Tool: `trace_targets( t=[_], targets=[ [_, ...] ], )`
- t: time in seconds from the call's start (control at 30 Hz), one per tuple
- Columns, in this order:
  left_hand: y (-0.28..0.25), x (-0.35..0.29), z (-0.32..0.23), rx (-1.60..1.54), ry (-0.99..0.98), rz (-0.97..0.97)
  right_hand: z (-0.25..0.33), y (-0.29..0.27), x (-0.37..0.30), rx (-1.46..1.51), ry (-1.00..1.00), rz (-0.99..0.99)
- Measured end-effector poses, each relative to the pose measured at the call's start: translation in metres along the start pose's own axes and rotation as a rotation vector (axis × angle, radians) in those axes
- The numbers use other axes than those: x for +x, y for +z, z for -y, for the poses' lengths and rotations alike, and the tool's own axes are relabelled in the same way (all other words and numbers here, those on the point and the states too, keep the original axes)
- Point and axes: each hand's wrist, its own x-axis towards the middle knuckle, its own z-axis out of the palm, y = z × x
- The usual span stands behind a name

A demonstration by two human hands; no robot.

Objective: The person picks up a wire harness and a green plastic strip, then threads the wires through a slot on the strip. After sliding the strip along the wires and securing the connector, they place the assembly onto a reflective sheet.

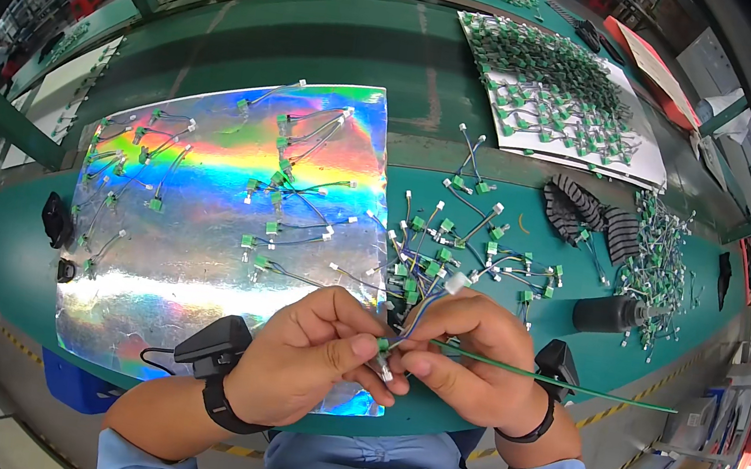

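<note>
Connector of boxy green plastic (383, 344) sits pinched in the left hand (309, 344); right hand (479, 381), just right, grips a thin green rod (583, 390) running rightward.

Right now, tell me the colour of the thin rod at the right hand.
The thin rod is green, shown best in the head view.

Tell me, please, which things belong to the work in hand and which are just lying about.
Seemingly in use:
green wired connector, in the left hand
thin green stick, in the right hand
silvery sheet with connectors

Seemingly lying about:
dark bottle
striped cloth
</note>
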Motion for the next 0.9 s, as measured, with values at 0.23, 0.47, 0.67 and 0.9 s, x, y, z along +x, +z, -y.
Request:
trace_targets(
  t=[0.23, 0.47, 0.67, 0.9],
  targets=[
    [0.003, 0.0, -0.002, -0.076, -0.113, 0.088, -0.001, -0.01, 0.006, -0.212, -0.103, 0.13],
    [0.0, 0.0, -0.001, -0.025, -0.069, 0.081, 0.007, -0.005, -0.004, 0.199, 0.035, 0.016],
    [-0.001, -0.003, -0.002, 0.017, -0.068, 0.07, 0.007, -0.011, -0.002, 0.177, 0.017, 0.157],
    [-0.006, -0.006, 0.001, 0.103, 0.034, 0.153, 0.01, -0.013, -0.002, 0.14, 0.081, 0.191]
  ],
)
